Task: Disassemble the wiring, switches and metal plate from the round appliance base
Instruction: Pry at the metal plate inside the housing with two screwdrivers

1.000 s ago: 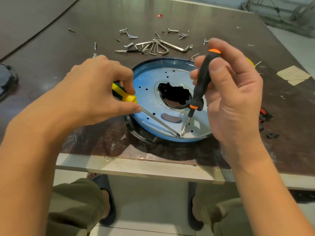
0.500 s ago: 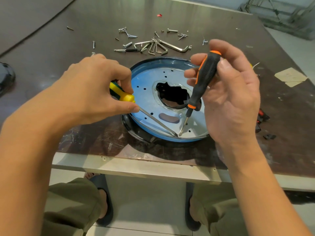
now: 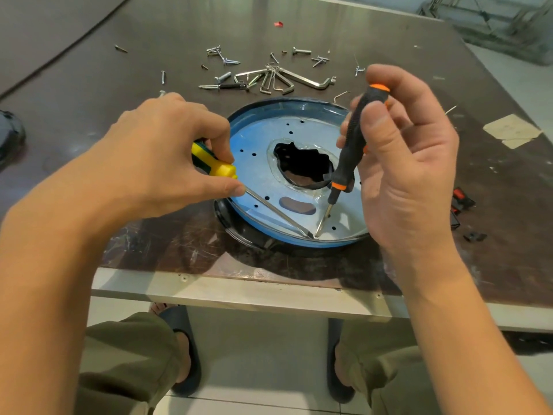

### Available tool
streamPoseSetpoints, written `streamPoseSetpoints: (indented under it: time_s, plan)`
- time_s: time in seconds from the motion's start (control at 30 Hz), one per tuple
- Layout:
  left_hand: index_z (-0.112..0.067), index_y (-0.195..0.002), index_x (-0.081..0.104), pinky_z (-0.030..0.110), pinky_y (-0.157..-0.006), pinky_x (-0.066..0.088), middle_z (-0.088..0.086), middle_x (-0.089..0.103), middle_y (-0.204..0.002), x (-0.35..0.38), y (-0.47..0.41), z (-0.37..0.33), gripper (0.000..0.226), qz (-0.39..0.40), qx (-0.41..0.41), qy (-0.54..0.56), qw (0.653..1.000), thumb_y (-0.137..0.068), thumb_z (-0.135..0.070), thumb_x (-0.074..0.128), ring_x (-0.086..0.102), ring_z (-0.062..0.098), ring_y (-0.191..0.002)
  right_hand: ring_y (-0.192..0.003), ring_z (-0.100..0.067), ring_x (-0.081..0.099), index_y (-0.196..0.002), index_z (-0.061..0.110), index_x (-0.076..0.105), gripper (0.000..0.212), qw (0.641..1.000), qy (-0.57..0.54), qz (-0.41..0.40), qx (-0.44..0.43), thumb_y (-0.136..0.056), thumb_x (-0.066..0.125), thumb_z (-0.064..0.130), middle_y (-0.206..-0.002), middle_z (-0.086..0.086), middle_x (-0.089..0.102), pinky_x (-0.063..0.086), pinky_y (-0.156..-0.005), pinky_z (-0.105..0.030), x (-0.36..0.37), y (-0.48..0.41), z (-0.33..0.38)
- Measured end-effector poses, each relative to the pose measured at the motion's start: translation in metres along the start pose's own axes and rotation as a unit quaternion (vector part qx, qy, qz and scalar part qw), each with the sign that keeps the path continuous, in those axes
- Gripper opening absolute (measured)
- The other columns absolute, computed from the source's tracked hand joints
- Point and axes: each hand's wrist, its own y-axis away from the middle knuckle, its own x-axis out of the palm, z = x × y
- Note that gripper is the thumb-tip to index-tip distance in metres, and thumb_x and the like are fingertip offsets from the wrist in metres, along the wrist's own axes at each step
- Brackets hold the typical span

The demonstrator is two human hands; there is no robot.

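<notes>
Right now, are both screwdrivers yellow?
No, the left hand grips a yellow-handled screwdriver, but the right hand holds a black screwdriver with orange trim.

A dark brown surface (image 3: pixel 104 94) is filling most of the view. Its scratched, glossy top is catching soft, even light — pale reflections are spreading across its far half. A pale edge strip (image 3: pixel 239 292) is running along its near side. Below it, a light tiled floor (image 3: pixel 260 363) is showing, with grout lines crossing near the bottom. At the far right, a frame of thin grey bars (image 3: pixel 490 22) is standing beyond the surface's corner.
</notes>
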Motion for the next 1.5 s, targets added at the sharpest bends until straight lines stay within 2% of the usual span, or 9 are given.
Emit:
streamPoseSetpoints:
  time_s: [0.13, 0.3, 0.47, 0.63, 0.8, 0.97, 1.17, 1.33, 1.5]
  plan:
    - [-0.035, -0.073, 0.063, 0.048, -0.074, 0.048, -0.018, 0.055, -0.077, 0.0009, 0.0000, 0.0010, 0.030, -0.002, 0.001, -0.001, 1.000, -0.061, -0.058, 0.078, 0.045, 0.020, -0.085, -0.087, -0.024, 0.066, -0.127, 0.005, 0.054, 0.026, 0.999, -0.035, 0.020, 0.032, -0.107, 0.038, 0.006, -0.102, -0.011, 0.069, 0.052, -0.083, -0.035, -0.0029, 0.0004, 0.0020]
    - [-0.035, -0.073, 0.063, 0.049, -0.075, 0.049, -0.018, 0.057, -0.078, 0.0009, -0.0009, 0.0021, 0.032, -0.002, 0.006, 0.001, 1.000, -0.060, -0.061, 0.076, 0.047, 0.021, -0.085, -0.086, -0.024, 0.049, -0.120, 0.009, 0.059, 0.019, 1.000, -0.009, 0.005, 0.006, -0.102, 0.052, 0.007, -0.092, -0.003, 0.056, 0.044, -0.079, -0.042, -0.0002, -0.0015, 0.0016]
    - [-0.035, -0.073, 0.063, 0.050, -0.075, 0.047, -0.016, 0.057, -0.078, 0.0020, 0.0008, 0.0019, 0.031, -0.010, 0.003, 0.009, 1.000, -0.064, -0.055, 0.085, 0.045, 0.020, -0.086, -0.085, -0.027, 0.064, -0.128, 0.001, 0.055, 0.029, 0.997, -0.063, 0.022, 0.037, -0.107, 0.036, 0.006, -0.104, -0.015, 0.068, 0.052, -0.085, -0.038, -0.0024, -0.0003, 0.0040]
    - [-0.034, -0.072, 0.064, 0.049, -0.075, 0.047, -0.015, 0.057, -0.078, 0.0015, 0.0003, 0.0000, 0.029, -0.008, -0.001, 0.007, 1.000, -0.061, -0.054, 0.081, 0.045, 0.020, -0.086, -0.081, -0.024, 0.053, -0.123, 0.005, 0.055, 0.021, 1.000, -0.013, 0.016, 0.002, -0.102, 0.051, 0.006, -0.094, -0.006, 0.054, 0.051, -0.080, -0.037, 0.0017, 0.0000, 0.0034]
    - [-0.033, -0.073, 0.065, 0.043, -0.072, 0.044, -0.017, 0.055, -0.077, 0.0010, 0.0006, -0.0006, 0.028, -0.006, -0.003, 0.005, 1.000, -0.060, -0.055, 0.078, 0.044, 0.020, -0.084, -0.083, -0.027, 0.067, -0.128, 0.001, 0.053, 0.027, 0.998, -0.052, 0.016, 0.038, -0.107, 0.038, 0.005, -0.098, -0.013, 0.068, 0.053, -0.084, -0.038, -0.0013, 0.0001, 0.0046]
    - [-0.034, -0.072, 0.064, 0.043, -0.072, 0.045, -0.017, 0.056, -0.078, 0.0010, 0.0004, -0.0006, 0.029, -0.004, -0.001, -0.001, 1.000, -0.060, -0.058, 0.076, 0.044, 0.019, -0.084, -0.083, -0.020, 0.053, -0.123, 0.007, 0.057, 0.025, 1.000, 0.004, 0.012, 0.002, -0.098, 0.060, 0.011, -0.089, -0.001, 0.054, 0.054, -0.079, -0.041, 0.0031, -0.0001, 0.0054]
    - [-0.035, -0.072, 0.063, 0.045, -0.073, 0.047, -0.017, 0.056, -0.077, 0.0010, 0.0005, 0.0003, 0.029, -0.009, 0.003, 0.000, 1.000, -0.060, -0.057, 0.078, 0.045, 0.019, -0.083, -0.084, -0.023, 0.066, -0.126, 0.006, 0.053, 0.024, 0.998, -0.041, 0.022, 0.040, -0.104, 0.044, 0.005, -0.103, -0.012, 0.067, 0.055, -0.081, -0.043, -0.0020, 0.0016, 0.0057]
    - [-0.034, -0.072, 0.064, 0.045, -0.073, 0.047, -0.018, 0.056, -0.077, 0.0019, 0.0001, 0.0012, 0.029, -0.010, 0.007, -0.001, 1.000, -0.062, -0.054, 0.082, 0.045, 0.019, -0.083, -0.086, -0.019, 0.053, -0.121, 0.008, 0.057, 0.025, 1.000, -0.002, 0.011, 0.005, -0.097, 0.064, 0.008, -0.093, 0.002, 0.059, 0.048, -0.081, -0.047, 0.0021, 0.0009, 0.0039]
    - [-0.034, -0.073, 0.064, 0.047, -0.073, 0.047, -0.017, 0.056, -0.077, 0.0019, 0.0000, 0.0016, 0.030, -0.009, 0.006, 0.001, 1.000, -0.060, -0.058, 0.078, 0.046, 0.020, -0.084, -0.088, -0.029, 0.064, -0.123, 0.004, 0.056, 0.027, 0.998, -0.049, 0.022, 0.026, -0.100, 0.042, 0.002, -0.101, -0.014, 0.069, 0.052, -0.083, -0.041, -0.0036, 0.0021, 0.0053]
